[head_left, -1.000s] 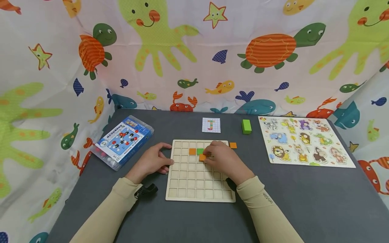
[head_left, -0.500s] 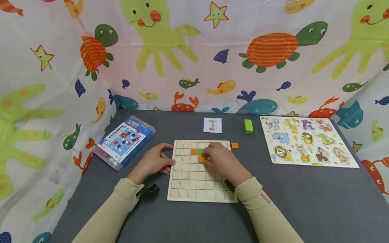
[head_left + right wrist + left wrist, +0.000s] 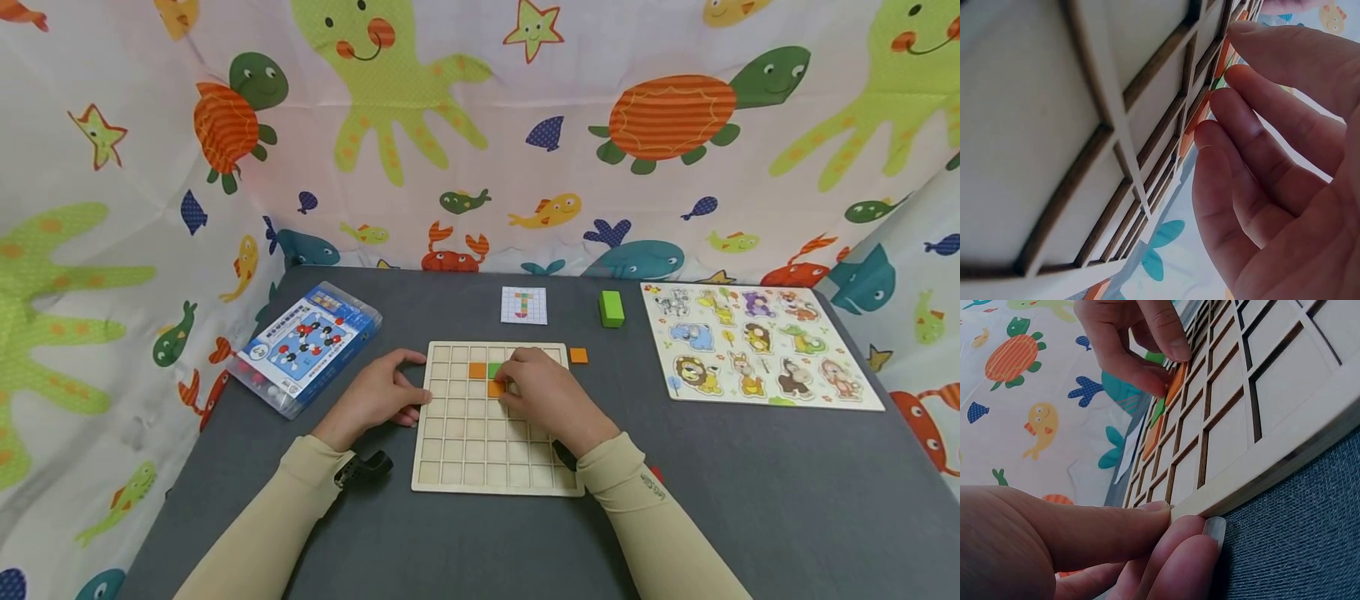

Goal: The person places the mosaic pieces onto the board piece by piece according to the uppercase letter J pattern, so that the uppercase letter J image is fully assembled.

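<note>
A wooden grid board (image 3: 453, 454) lies on the dark table. My left hand (image 3: 375, 398) pinches its left edge, thumb on the rim (image 3: 1222, 481) and fingers curled against the side. In the upper rows sit an orange tile (image 3: 477, 371) and a green tile (image 3: 493, 370). One row lower is another orange tile (image 3: 494, 389), with my right hand (image 3: 551, 396) over it. In the left wrist view, the right thumb and index finger pinch an orange tile (image 3: 1176, 381) at the grid. My right hand hides several cells around it.
Beyond the board are a grid pattern card (image 3: 523, 305) and a green block (image 3: 611, 309). A loose orange tile (image 3: 578, 356) lies off the right corner. An animal puzzle (image 3: 757, 346) is at right, a plastic box (image 3: 306, 346) at left. Something red (image 3: 657, 473) shows beside the right sleeve.
The lower orange tile, tilted in my right fingers a second ago, now lies flatter in its cell. My right hand has shifted slightly left; the left hand keeps its hold.
</note>
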Motion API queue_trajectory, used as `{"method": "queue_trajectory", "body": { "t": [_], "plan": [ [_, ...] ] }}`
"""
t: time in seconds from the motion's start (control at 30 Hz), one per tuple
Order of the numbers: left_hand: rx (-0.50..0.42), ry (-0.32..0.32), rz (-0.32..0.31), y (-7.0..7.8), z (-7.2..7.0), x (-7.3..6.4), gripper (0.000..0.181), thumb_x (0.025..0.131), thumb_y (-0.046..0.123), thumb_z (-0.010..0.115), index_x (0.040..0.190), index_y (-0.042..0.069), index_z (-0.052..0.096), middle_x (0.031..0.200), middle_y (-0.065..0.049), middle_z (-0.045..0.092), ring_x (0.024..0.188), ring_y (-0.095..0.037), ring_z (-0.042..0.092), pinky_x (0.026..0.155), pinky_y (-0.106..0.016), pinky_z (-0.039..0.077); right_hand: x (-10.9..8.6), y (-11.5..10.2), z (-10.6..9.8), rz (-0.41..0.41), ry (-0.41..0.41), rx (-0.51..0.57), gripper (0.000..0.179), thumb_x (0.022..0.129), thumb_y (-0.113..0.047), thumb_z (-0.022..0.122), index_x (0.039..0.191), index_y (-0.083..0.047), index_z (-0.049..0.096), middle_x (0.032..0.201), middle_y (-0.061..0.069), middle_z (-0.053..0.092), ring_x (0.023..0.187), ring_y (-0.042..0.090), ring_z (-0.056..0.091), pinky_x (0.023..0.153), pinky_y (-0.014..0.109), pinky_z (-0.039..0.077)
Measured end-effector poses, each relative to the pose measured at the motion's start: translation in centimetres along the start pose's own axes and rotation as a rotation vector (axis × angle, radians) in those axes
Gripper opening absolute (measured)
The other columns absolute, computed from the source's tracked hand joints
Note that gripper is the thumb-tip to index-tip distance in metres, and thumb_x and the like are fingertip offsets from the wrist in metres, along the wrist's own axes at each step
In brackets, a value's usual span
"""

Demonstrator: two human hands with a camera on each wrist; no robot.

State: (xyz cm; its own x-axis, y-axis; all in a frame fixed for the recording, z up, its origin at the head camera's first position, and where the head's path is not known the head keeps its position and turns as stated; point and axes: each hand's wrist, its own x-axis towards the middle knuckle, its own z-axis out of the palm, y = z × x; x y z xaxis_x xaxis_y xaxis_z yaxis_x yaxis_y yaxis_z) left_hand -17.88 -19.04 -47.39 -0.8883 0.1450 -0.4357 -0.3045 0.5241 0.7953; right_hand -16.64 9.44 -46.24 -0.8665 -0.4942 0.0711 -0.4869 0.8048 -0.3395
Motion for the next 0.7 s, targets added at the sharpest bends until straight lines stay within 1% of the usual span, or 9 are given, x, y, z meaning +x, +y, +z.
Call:
{"method": "queue_trajectory", "body": {
  "t": [0.13,0.23,0.33,0.5,0.6,0.7],
  "plan": [
    [-0.002,0.001,0.004,-0.1,0.0,0.1,0.065,0.095,0.019,0.085,0.152,0.018,0.054,0.099,-0.014,0.072,0.07,-0.02,0.076,0.065,-0.032,0.066,-0.1,0.1,-0.3,-0.001,0.003,0.006,0.016,0.094,-0.018,0.085,0.109,-0.012,0.083,0.106,0.004,0.072,0.1,0.021,0.065,0.092,0.037,0.061],
    [-0.004,0.005,0.004,0.0,0.1,0.1,0.065,0.094,0.018,0.086,0.151,0.019,0.054,0.099,-0.014,0.071,0.069,-0.02,0.076,0.064,-0.032,0.066,-0.3,0.5,-0.8,0.006,0.007,0.023,0.018,0.095,-0.017,0.083,0.112,-0.01,0.083,0.107,0.004,0.073,0.102,0.022,0.067,0.093,0.039,0.062],
    [-0.008,0.003,0.012,0.0,0.4,0.1,0.065,0.094,0.018,0.086,0.151,0.019,0.055,0.098,-0.014,0.071,0.068,-0.02,0.076,0.064,-0.032,0.066,-0.9,1.3,-1.3,0.034,0.005,0.039,0.021,0.096,-0.019,0.081,0.114,-0.009,0.082,0.11,0.005,0.074,0.105,0.023,0.069,0.094,0.041,0.063],
    [-0.01,-0.01,0.022,0.0,0.7,0.1,0.065,0.094,0.018,0.086,0.151,0.017,0.054,0.097,-0.014,0.072,0.068,-0.02,0.076,0.064,-0.033,0.067,-3.0,3.0,-2.1,0.109,-0.019,0.058,0.026,0.097,-0.023,0.081,0.118,-0.008,0.081,0.115,0.006,0.073,0.106,0.023,0.069,0.096,0.045,0.062],
    [-0.011,0.001,0.012,0.0,0.5,0.0,0.065,0.094,0.017,0.085,0.151,0.018,0.054,0.097,-0.014,0.071,0.068,-0.021,0.075,0.064,-0.032,0.066,-4.7,3.8,-2.8,0.114,-0.027,0.05,0.026,0.097,-0.023,0.081,0.117,-0.007,0.081,0.115,0.007,0.073,0.105,0.024,0.067,0.096,0.047,0.062],
    [-0.007,0.011,0.007,0.0,0.3,-0.1,0.066,0.094,0.017,0.085,0.152,0.018,0.054,0.098,-0.014,0.071,0.068,-0.021,0.075,0.064,-0.032,0.066,-6.5,4.4,-3.5,0.106,-0.017,0.028,0.025,0.096,-0.023,0.084,0.115,-0.008,0.081,0.112,0.006,0.073,0.103,0.024,0.067,0.093,0.048,0.062]
  ]
}}
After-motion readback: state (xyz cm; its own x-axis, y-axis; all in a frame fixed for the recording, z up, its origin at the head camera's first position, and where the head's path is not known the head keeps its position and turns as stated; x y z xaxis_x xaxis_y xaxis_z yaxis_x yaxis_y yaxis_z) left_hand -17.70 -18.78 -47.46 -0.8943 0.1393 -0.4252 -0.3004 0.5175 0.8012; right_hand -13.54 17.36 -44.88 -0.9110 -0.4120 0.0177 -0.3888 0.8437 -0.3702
